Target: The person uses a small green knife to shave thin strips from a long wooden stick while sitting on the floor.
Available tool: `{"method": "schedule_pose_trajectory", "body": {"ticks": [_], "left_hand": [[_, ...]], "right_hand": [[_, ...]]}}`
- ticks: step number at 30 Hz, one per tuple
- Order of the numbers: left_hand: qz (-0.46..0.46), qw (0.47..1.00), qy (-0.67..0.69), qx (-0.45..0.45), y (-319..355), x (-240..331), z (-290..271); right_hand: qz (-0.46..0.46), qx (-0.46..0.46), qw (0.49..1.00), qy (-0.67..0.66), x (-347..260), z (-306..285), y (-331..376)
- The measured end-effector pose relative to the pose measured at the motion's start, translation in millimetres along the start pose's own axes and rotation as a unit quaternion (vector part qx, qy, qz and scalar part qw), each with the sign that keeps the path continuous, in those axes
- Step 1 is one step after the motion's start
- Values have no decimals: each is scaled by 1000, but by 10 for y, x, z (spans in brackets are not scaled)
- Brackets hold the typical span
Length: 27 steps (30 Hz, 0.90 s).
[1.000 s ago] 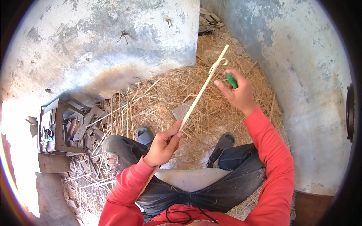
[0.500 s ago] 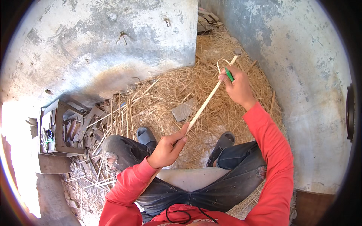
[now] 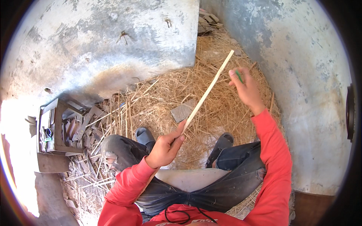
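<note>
Aslant, pale strip (image 3: 209, 89) between left fingers (image 3: 176, 131)

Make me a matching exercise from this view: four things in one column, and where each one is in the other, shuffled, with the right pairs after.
1. Pale stick
2. Small green item
3. Grey slab
4. Dark sandals

A. Lying on the straw-like litter
B. Worn by the person
C. In the left hand
D. In the right hand

Pairs: 1-C, 2-D, 3-A, 4-B.
</note>
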State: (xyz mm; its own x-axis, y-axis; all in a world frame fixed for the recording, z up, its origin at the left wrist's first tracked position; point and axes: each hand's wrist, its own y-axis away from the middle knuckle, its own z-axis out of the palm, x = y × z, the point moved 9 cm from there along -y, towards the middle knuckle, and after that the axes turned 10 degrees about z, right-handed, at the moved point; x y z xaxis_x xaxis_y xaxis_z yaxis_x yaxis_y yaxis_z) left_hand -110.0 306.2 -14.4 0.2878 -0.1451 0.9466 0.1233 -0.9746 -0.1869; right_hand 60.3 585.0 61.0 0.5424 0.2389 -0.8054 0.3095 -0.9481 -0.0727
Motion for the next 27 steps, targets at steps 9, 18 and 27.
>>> {"method": "schedule_pose_trajectory", "body": {"ticks": [9,18,27], "left_hand": [[68,996,-57,22,-49,66,-23],[10,995,-85,54,9,28,-279],[21,990,-140,23,-48,173,-239]], "right_hand": [[-216,-92,954,185,-154,920,836],[-123,-82,988,43,-291,336,408],[-212,-167,952,142,-498,900,662]]}}
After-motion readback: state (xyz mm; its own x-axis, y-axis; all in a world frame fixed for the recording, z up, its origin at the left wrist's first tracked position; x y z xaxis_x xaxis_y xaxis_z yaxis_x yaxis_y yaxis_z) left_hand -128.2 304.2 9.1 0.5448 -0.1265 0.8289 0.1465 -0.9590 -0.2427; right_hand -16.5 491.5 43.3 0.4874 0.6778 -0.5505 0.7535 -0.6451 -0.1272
